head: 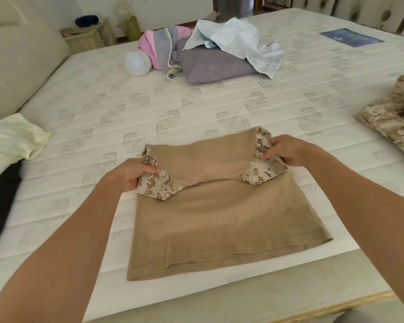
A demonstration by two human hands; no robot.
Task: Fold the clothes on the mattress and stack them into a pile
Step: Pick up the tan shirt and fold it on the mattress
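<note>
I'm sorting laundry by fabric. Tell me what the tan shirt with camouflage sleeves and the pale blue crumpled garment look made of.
Tan shirt with camouflage sleeves: seemingly soft matte knit, draping in smooth folds; sleeves look like stiffer printed woven cloth. Pale blue crumpled garment: probably thin crisp woven fabric, holding sharp creases.

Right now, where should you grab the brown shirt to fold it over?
Grab the tan shirt at its two camouflage sleeve corners, coming in from each side, as the left hand and right hand do. That far edge is already lifted and doubled toward the hem, so holding both corners probably keeps the fold straight.
</note>
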